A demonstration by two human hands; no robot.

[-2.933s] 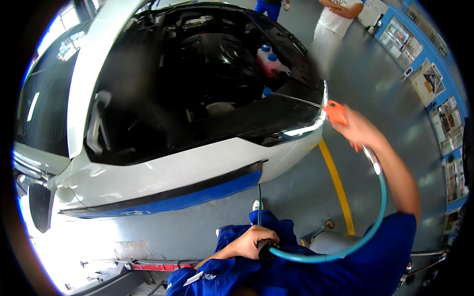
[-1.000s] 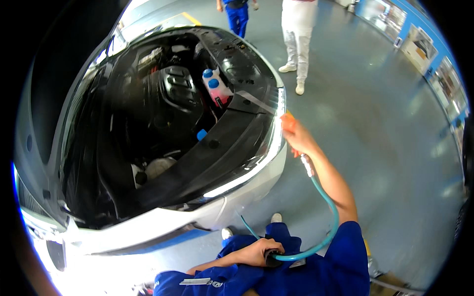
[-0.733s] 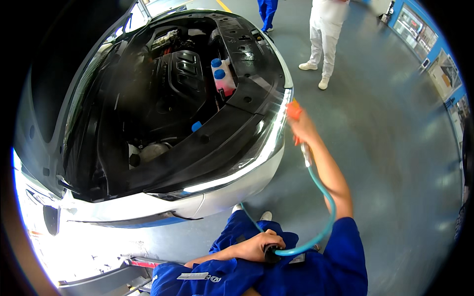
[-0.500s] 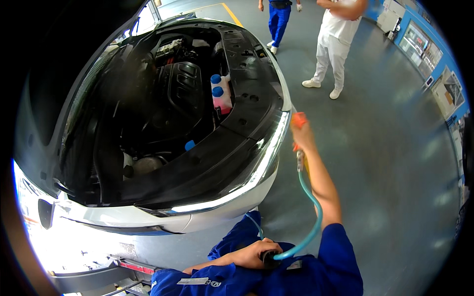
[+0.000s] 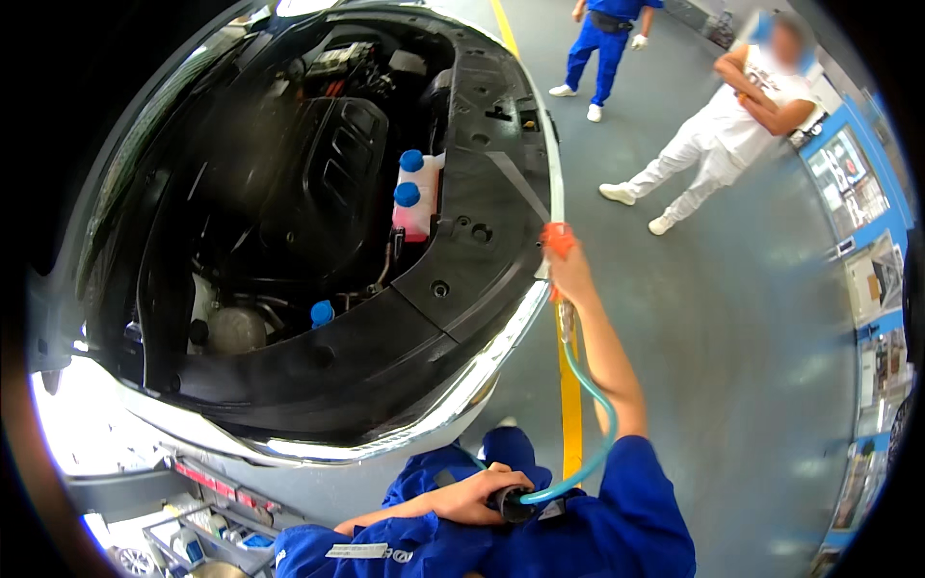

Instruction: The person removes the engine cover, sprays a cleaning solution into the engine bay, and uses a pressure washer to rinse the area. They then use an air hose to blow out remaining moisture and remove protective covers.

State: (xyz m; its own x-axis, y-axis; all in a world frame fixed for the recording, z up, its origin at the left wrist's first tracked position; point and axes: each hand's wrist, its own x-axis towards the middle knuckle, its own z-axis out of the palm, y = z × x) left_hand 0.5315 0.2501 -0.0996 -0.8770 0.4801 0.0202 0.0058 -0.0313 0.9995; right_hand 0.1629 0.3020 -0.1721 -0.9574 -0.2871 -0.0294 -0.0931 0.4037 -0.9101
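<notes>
My right hand (image 5: 570, 273) is wrapped round an orange air blow gun (image 5: 556, 236) beside the front edge of the car (image 5: 472, 380). A pale streak runs from the gun over the black front panel (image 5: 453, 279); whether it is the nozzle I cannot tell. A teal hose (image 5: 604, 409) hangs from the gun's metal fitting (image 5: 567, 323) and loops down to my left hand (image 5: 479, 493). Close to my body, that hand grips a black cylindrical piece (image 5: 513, 503) from which the hose comes out. Under the raised hood lies the engine cover (image 5: 342, 159).
Blue-capped reservoirs (image 5: 416, 197) and another blue cap (image 5: 322, 313) sit in the engine bay. Beyond the car stand a person in white (image 5: 737, 125) and one in blue (image 5: 602, 48). A yellow floor line (image 5: 571, 414) passes beside me. Shelving (image 5: 193, 530) is at lower left.
My view has shifted toward the car's front. The orange gun in my right hand has come closer to the panel edge. My left hand keeps its hold on the black piece.
</notes>
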